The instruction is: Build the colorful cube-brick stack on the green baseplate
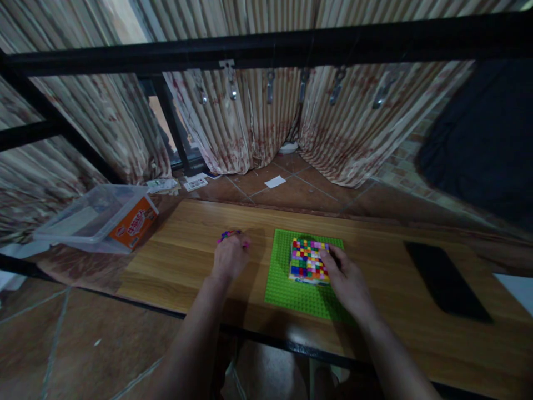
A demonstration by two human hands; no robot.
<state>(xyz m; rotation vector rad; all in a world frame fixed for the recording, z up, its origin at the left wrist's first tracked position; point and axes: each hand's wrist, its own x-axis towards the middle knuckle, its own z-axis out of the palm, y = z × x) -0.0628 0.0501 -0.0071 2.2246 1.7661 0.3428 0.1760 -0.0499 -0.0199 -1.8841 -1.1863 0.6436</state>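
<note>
A green studded baseplate (291,289) lies on the wooden table (187,261). On it sits a square block of many small coloured bricks (307,258). My right hand (347,278) rests at the block's right edge, fingers curled against it. My left hand (230,256) lies left of the baseplate, closed over a small heap of loose coloured bricks (228,235) that peek out past its knuckles.
A black phone (445,280) lies on the table's right side. A clear plastic box with an orange label (104,219) stands on the floor at left. A black metal frame (266,50) crosses above, with striped curtains (250,128) behind.
</note>
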